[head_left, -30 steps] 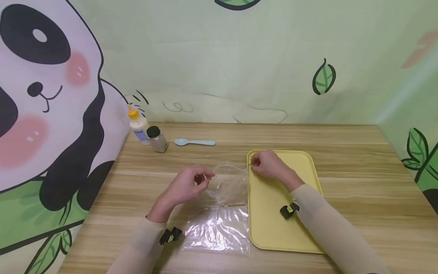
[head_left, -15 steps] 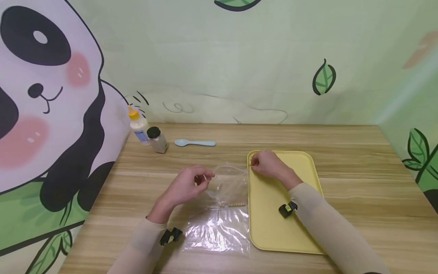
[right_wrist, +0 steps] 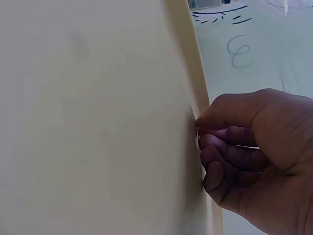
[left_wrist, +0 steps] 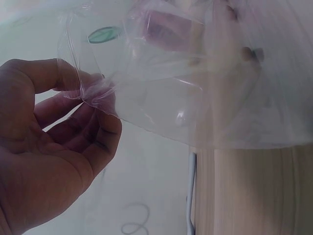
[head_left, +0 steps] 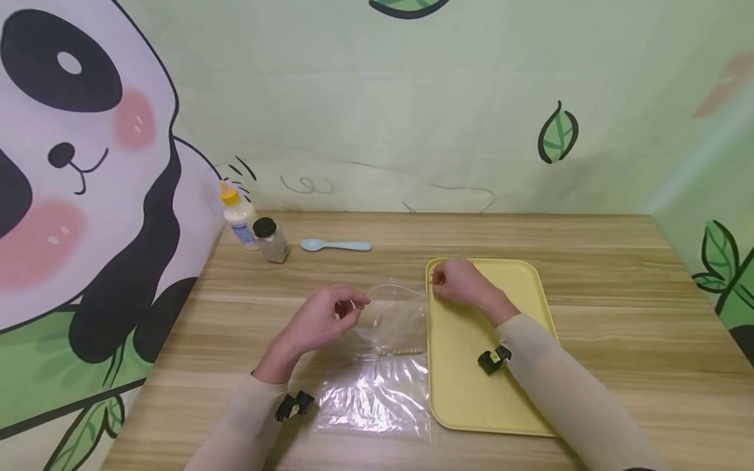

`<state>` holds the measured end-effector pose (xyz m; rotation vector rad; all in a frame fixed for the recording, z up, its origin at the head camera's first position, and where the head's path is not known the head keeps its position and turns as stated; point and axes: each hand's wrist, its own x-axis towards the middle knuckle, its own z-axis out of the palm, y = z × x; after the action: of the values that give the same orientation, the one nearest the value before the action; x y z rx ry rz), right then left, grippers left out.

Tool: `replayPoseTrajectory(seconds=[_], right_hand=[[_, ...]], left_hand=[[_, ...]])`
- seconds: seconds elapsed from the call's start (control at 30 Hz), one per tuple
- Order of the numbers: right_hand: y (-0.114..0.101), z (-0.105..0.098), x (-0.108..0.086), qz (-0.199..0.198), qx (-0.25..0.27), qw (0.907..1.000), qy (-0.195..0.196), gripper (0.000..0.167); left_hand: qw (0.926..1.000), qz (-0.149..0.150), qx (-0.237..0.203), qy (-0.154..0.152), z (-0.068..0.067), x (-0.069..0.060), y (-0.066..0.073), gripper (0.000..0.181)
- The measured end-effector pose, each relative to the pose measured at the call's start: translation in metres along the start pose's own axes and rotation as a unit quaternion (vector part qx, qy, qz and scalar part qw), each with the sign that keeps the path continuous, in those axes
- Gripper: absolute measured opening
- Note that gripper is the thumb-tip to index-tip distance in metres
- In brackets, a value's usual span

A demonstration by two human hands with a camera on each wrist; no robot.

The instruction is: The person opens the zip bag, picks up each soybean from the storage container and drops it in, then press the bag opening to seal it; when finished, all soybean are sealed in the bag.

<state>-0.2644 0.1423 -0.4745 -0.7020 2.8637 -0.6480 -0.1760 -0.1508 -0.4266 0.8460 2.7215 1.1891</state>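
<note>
On the table (head_left: pixel 618 327) a bag (head_left: pixel 377 392), with beads (head_left: pixel 406 352) in or on it, lies just left of a tray (head_left: pixel 465 405). Behind the bag lies a spoon (head_left: pixel 338 246); left of the spoon stands a jar (head_left: pixel 273 245), with a bottle (head_left: pixel 238 219) behind and to its left.

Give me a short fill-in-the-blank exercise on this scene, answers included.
1. The left hand pinches the clear bag, which lies to the ____ of the tray.
2. The right hand works at a far corner of this tray, coloured ____.
3. The jar has a ____ lid.
4. The spoon is pale ____.

Missing words: left; yellow; black; blue.
</note>
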Motion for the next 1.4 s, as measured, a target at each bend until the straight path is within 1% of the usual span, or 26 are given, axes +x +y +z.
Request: replayPoseTrajectory(seconds=[0.27,0.43,0.57,0.73,0.93,1.13,1.4], right_hand=[[0.002,0.0,0.0,-0.004,-0.002,1.0,0.004,0.005],[-0.001,-0.003,-0.001,0.009,0.002,0.9999,0.004,0.005],[-0.003,-0.005,-0.001,0.017,0.009,0.9998,0.003,0.006],[-0.005,-0.007,-0.004,0.015,0.015,0.9997,0.009,0.007],[-0.007,-0.012,-0.009,0.021,0.036,0.999,0.013,0.008],[-0.009,-0.017,-0.014,0.011,0.045,0.9984,0.033,0.008],[-0.017,-0.024,-0.021,-0.008,0.046,0.9969,0.064,0.007]], left_hand=[[1.0,-0.002,-0.001,0.001,0.0,0.0,0.0,0.022],[1.0,-0.004,-0.003,0.0,-0.001,-0.001,0.001,0.022],[1.0,-0.002,-0.002,-0.001,-0.001,0.0,0.001,0.022],[1.0,0.002,-0.005,-0.002,-0.001,-0.001,0.001,0.022],[1.0,0.004,-0.006,-0.004,0.0,-0.001,0.001,0.022],[1.0,0.005,-0.002,-0.003,0.0,0.001,0.0,0.022],[1.0,0.008,-0.005,-0.003,0.001,0.001,0.001,0.022]])
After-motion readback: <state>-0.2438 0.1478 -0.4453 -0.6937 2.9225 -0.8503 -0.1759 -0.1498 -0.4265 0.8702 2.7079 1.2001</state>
